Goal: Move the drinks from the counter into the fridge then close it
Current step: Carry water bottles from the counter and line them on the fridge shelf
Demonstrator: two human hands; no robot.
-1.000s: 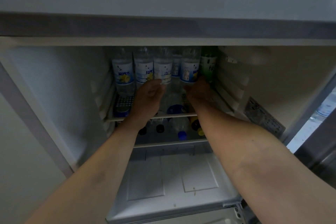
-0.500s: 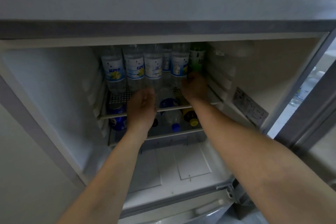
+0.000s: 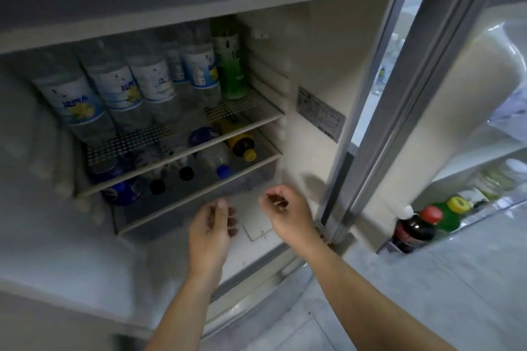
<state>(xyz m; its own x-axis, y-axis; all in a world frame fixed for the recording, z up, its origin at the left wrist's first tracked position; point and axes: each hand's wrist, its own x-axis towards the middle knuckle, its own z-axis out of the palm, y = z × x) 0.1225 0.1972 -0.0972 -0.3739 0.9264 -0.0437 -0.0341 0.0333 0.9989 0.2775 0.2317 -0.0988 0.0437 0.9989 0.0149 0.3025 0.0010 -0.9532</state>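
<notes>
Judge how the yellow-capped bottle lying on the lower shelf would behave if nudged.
The yellow-capped bottle lies on its side on the lower shelf, so it would probably roll. Its dark contents suggest it is full and fairly heavy. A bottle lies close on its left, which might limit rolling that way.

Clear plastic bottles — perforated shelf

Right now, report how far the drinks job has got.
Done: water bottles and a green bottle stand on the upper shelf; more bottles lie on the shelf below. In hand: nothing; the left hand and right hand hang empty before the shelves. Left: the fridge door stands open. The counter is out of view.
</notes>
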